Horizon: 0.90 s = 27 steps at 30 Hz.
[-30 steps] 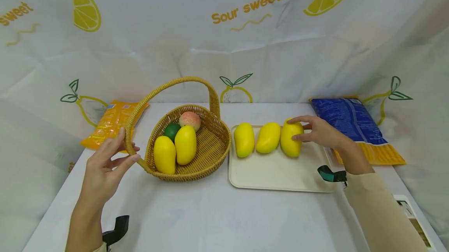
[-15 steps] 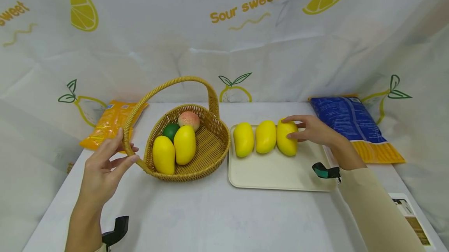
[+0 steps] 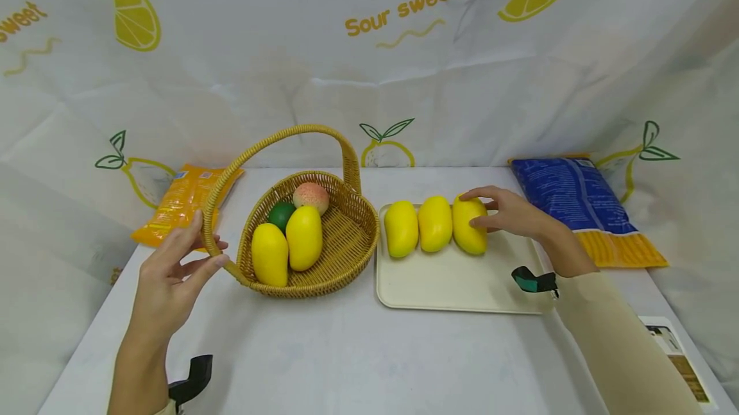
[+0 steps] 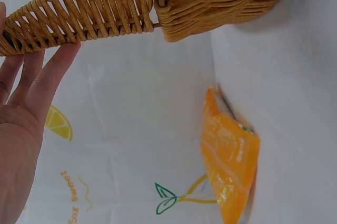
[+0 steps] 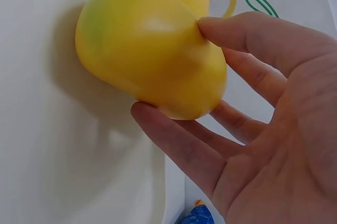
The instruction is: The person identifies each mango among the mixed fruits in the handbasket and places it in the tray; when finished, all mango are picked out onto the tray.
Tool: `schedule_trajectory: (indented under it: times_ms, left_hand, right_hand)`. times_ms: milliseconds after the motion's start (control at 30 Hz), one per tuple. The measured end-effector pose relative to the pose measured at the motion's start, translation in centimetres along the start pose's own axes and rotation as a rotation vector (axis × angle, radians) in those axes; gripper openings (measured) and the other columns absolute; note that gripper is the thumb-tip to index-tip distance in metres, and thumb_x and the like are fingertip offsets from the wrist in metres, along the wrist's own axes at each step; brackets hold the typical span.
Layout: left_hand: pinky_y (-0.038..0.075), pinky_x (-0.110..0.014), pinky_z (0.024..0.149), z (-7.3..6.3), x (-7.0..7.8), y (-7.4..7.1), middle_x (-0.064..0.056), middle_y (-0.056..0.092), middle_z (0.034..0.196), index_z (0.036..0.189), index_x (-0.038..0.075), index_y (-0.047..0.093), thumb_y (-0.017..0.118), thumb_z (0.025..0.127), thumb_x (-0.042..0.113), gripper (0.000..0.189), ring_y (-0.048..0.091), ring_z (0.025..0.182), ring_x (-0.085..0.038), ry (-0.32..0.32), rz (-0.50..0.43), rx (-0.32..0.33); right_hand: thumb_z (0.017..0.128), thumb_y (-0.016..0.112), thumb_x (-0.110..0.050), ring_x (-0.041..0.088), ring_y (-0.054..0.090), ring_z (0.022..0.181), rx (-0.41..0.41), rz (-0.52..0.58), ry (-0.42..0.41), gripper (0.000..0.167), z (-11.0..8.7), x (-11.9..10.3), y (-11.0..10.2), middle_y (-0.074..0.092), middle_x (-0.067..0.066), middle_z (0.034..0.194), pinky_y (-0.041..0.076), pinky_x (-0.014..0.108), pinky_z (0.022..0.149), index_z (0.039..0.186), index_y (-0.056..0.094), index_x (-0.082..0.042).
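Observation:
My left hand holds the wicker basket's handle at its left side; the left wrist view shows fingers along the handle's edge. Inside the basket are two yellow mangoes, a dark green round fruit and a peach. My right hand grips the rightmost mango on the cream tray, thumb and fingers on its sides in the right wrist view. Beside it on the tray lie a middle mango and a left mango.
An orange bag lies behind the left hand. A blue and orange bag lies at the back right, beyond the right wrist. A flat white item with a picture sits at the right edge. A printed white curtain stands behind the table.
My right hand has shifted left with the rightmost mango. The middle mango has turned more upright and moved slightly left, nearer the left one. My left hand stays on the basket handle.

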<state>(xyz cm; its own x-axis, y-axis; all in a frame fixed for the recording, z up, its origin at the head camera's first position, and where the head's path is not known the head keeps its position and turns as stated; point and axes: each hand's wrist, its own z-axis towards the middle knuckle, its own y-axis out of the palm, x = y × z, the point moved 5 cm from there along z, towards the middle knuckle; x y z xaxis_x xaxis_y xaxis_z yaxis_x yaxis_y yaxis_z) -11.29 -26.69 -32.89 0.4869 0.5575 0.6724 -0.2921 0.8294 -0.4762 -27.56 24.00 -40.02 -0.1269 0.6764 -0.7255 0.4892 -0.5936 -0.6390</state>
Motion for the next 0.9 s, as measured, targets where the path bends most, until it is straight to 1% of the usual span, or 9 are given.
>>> schedule_trajectory:
  times_ms: [133, 200, 233, 400, 467, 700, 800, 900]
  left_hand:
    - [0.057, -0.007, 0.082, 0.0, 0.0, -0.04, 0.021, 0.062, 0.11, 0.151, 0.005, 0.045, 0.073, 0.073, -0.027, 0.088, 0.065, 0.101, 0.007, -0.003, 0.001, 0.001]
    - [0.057, -0.007, 0.082, -0.01, 0.04, -0.02, 0.02, 0.062, 0.11, 0.151, 0.004, 0.045, 0.072, 0.073, -0.027, 0.088, 0.065, 0.102, 0.006, 0.0, 0.0, 0.001]
    - [0.057, -0.007, 0.082, -0.01, 0.04, 0.0, 0.021, 0.062, 0.109, 0.151, 0.005, 0.045, 0.072, 0.073, -0.028, 0.089, 0.065, 0.102, 0.006, -0.007, -0.007, -0.001]
    - [0.057, -0.007, 0.081, -0.04, 0.12, 0.08, 0.019, 0.062, 0.109, 0.151, 0.005, 0.045, 0.073, 0.074, -0.026, 0.087, 0.065, 0.102, 0.006, 0.024, -0.004, 0.005]
    - [0.057, -0.006, 0.081, -0.05, 0.2, 0.11, 0.018, 0.062, 0.109, 0.151, 0.005, 0.046, 0.073, 0.074, -0.025, 0.087, 0.065, 0.102, 0.007, 0.038, 0.0, 0.009]
    - [0.057, -0.006, 0.081, 0.0, 0.23, 0.14, 0.018, 0.062, 0.109, 0.151, 0.005, 0.046, 0.074, 0.074, -0.025, 0.087, 0.065, 0.102, 0.007, 0.036, 0.006, 0.008]
    - [0.057, -0.007, 0.081, 0.0, 0.11, 0.06, 0.02, 0.061, 0.109, 0.151, 0.005, 0.045, 0.073, 0.074, -0.027, 0.088, 0.065, 0.101, 0.006, 0.013, -0.003, 0.003]
    - [0.058, -0.007, 0.081, -0.05, 0.0, 0.01, 0.02, 0.062, 0.11, 0.151, 0.003, 0.045, 0.072, 0.072, -0.028, 0.089, 0.066, 0.101, 0.006, 0.005, -0.017, 0.002]
  right_hand:
    - [0.092, 0.076, -0.025, 0.058, 0.039, 0.14, 0.01, -0.06, -0.015, 0.063, 0.18, -0.1, 0.13, 0.038, 0.025, 0.159, 0.045, 0.068, 0.112, 0.146, 0.051, -0.005]
    - [0.091, 0.077, -0.026, 0.057, 0.041, 0.139, 0.008, -0.095, -0.027, 0.065, 0.28, -0.11, 0.21, 0.041, 0.025, 0.158, 0.039, 0.072, 0.114, 0.146, 0.052, -0.005]
    - [0.091, 0.078, -0.026, 0.057, 0.041, 0.139, 0.002, -0.101, -0.031, 0.065, 0.32, -0.08, 0.25, 0.042, 0.025, 0.157, 0.038, 0.072, 0.114, 0.146, 0.052, -0.004]
    - [0.091, 0.077, -0.025, 0.055, 0.042, 0.139, -0.006, -0.103, -0.046, 0.064, 0.26, -0.03, 0.35, 0.043, 0.026, 0.156, 0.036, 0.073, 0.115, 0.146, 0.051, -0.003]
    - [0.092, 0.076, -0.025, 0.055, 0.04, 0.14, -0.004, -0.092, -0.039, 0.065, 0.2, -0.01, 0.35, 0.041, 0.026, 0.157, 0.035, 0.073, 0.116, 0.147, 0.05, -0.003]
    - [0.094, 0.073, -0.027, 0.06, 0.036, 0.141, -0.025, -0.079, 0.009, 0.067, 0.05, -0.07, 0.35, 0.035, 0.027, 0.16, 0.039, 0.074, 0.113, 0.151, 0.045, -0.004]
    - [0.094, 0.072, -0.027, 0.06, 0.036, 0.141, -0.027, -0.082, 0.016, 0.068, 0.03, -0.22, 0.39, 0.035, 0.028, 0.161, 0.039, 0.074, 0.113, 0.152, 0.045, -0.004]
    - [0.094, 0.072, -0.027, 0.061, 0.035, 0.141, -0.028, -0.08, 0.018, 0.068, -0.03, -0.26, 0.43, 0.033, 0.028, 0.161, 0.038, 0.074, 0.113, 0.152, 0.044, -0.004]
